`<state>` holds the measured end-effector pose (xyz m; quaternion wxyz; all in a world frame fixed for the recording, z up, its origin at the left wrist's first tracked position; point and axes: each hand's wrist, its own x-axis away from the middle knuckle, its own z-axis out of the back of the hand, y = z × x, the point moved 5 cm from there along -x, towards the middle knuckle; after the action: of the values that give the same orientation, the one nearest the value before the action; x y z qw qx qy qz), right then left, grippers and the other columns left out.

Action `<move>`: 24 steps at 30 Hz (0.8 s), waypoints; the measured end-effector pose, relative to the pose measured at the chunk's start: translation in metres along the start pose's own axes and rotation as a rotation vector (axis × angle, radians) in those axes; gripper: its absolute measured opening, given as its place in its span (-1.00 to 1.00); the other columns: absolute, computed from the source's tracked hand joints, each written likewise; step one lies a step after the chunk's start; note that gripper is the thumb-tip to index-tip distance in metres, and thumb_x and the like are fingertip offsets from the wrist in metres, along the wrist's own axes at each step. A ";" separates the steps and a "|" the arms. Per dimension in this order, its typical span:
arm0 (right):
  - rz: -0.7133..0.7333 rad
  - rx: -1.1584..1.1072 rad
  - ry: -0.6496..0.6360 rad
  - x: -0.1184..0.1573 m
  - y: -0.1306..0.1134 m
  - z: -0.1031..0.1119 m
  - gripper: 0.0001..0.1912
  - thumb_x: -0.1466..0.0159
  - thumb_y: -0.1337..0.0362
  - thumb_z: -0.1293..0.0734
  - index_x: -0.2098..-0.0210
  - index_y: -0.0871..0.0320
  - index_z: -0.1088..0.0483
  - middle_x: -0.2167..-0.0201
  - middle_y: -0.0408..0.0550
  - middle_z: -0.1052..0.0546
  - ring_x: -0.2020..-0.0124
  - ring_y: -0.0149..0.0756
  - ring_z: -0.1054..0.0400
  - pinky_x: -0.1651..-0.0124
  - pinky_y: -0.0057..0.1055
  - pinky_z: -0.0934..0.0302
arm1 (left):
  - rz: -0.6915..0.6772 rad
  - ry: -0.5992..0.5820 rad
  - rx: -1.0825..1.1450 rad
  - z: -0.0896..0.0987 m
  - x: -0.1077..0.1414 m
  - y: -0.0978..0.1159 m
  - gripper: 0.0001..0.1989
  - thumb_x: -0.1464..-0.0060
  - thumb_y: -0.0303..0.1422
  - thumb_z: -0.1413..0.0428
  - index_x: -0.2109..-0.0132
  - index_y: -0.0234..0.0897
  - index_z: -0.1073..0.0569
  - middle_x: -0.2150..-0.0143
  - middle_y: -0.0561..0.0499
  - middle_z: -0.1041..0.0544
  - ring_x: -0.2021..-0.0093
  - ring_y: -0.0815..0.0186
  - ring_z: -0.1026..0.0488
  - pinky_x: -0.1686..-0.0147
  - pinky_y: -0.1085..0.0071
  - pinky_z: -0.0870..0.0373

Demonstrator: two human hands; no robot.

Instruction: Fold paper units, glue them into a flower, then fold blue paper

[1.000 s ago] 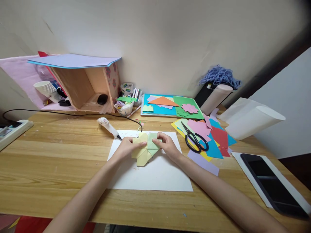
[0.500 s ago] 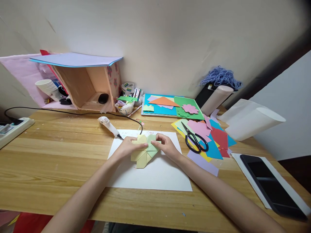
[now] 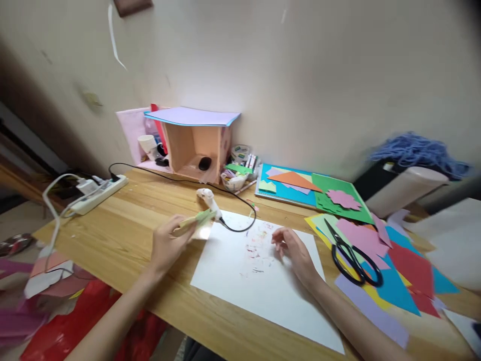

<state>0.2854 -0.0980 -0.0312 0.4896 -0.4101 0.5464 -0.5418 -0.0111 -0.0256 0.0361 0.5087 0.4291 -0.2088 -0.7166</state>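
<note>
A left hand [image 3: 167, 243] grips the folded paper [image 3: 185, 226], yellow-green and blurred, over the table [image 3: 139, 200], its far end overlapping the corded tool [image 3: 210, 203] in view; whether they touch cannot be told. The right hand [image 3: 296, 253], seemingly empty with fingers loosely curled, hovers above the marked white sheet [image 3: 233, 273]. A light, even pinch near the edge would probably spare the creases, with the layers kept together and the cord [image 3: 246, 230] well away from the paper. To the right, black-handled scissors [image 3: 339, 239] lie on colored scraps [image 3: 411, 268]. Beyond, a purple-roofed box [image 3: 224, 148] stands by the wall, and blue yarn [image 3: 413, 150] sits farther right.
</note>
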 end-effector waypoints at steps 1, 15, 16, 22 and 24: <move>0.027 0.037 -0.017 0.002 -0.002 -0.003 -0.67 -0.28 0.01 -0.06 0.31 0.09 -0.29 0.43 -0.07 -0.34 0.50 -0.32 -0.19 0.47 -0.39 -0.10 | -0.055 0.041 -0.108 0.015 0.000 -0.013 -0.81 0.00 -0.23 -0.08 0.30 -0.22 -0.52 0.32 -0.05 -0.51 0.30 0.28 -0.42 0.26 0.44 -0.31; 0.274 0.469 -0.184 -0.041 -0.027 -0.086 -0.73 -0.30 0.09 -0.05 0.23 0.10 -0.25 0.25 -0.01 -0.39 0.22 -0.19 -0.27 0.17 -0.28 -0.12 | -0.500 -0.570 -0.608 0.014 0.006 -0.049 -0.78 -0.13 -0.37 0.09 0.18 -0.28 -0.43 0.24 -0.10 -0.45 0.22 0.28 -0.37 0.25 0.41 -0.26; 0.270 0.479 -0.177 -0.048 -0.024 -0.092 -0.72 -0.29 0.08 -0.06 0.22 0.11 -0.24 0.23 0.01 -0.39 0.21 -0.19 -0.27 0.16 -0.26 -0.13 | -0.478 -0.584 -0.589 0.016 0.009 -0.044 -0.77 -0.10 -0.32 0.05 0.14 -0.28 -0.42 0.21 -0.11 -0.44 0.20 0.26 -0.36 0.23 0.40 -0.26; 0.232 0.489 -0.145 -0.088 -0.005 -0.130 -0.55 -0.21 0.02 -0.15 0.05 0.21 -0.20 0.11 0.14 -0.34 0.12 -0.12 -0.26 0.09 -0.21 -0.12 | -0.230 -0.423 -0.526 0.015 0.020 -0.036 -0.67 -0.13 -0.19 0.09 0.14 -0.29 -0.41 0.21 -0.10 -0.41 0.15 0.21 -0.34 0.16 0.33 -0.26; 0.249 0.504 -0.142 -0.095 -0.004 -0.144 -0.52 -0.20 0.04 -0.16 0.02 0.23 -0.20 0.13 0.14 -0.37 0.12 -0.10 -0.27 0.08 -0.21 -0.11 | -0.116 -0.310 -0.551 0.009 0.019 -0.040 -0.71 -0.14 -0.22 0.11 0.24 -0.30 -0.42 0.25 -0.09 -0.41 0.19 0.22 -0.35 0.21 0.33 -0.27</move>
<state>0.1617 0.0219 -0.0283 0.6758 -0.2422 0.4051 -0.5662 -0.0426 -0.0286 0.0034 0.5263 0.1720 -0.0572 -0.8307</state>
